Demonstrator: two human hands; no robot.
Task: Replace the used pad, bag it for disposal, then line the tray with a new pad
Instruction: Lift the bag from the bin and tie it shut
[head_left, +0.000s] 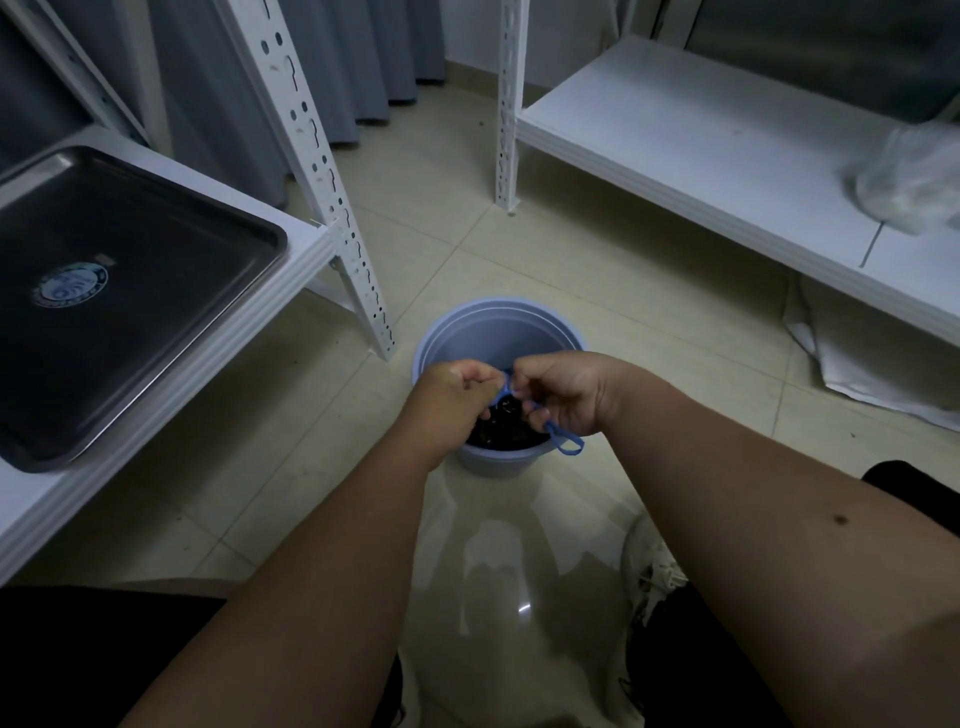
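Pinching blue drawstring (563, 441) — left hand (457, 389), right hand (563, 387) — black bag (506, 434) in blue bucket (467, 332), tray (156, 249) bare

Light: dim all over, with a blue-gray look.
Shine: a small bright spot on the glossy floor (523, 607) near the person, pale reflections around it.
Shadows: soft and dark under the left shelf (156, 395).
Edges: shelf posts bend outward.
Blur: the plastic bag (906, 182) at far right looks smeared.
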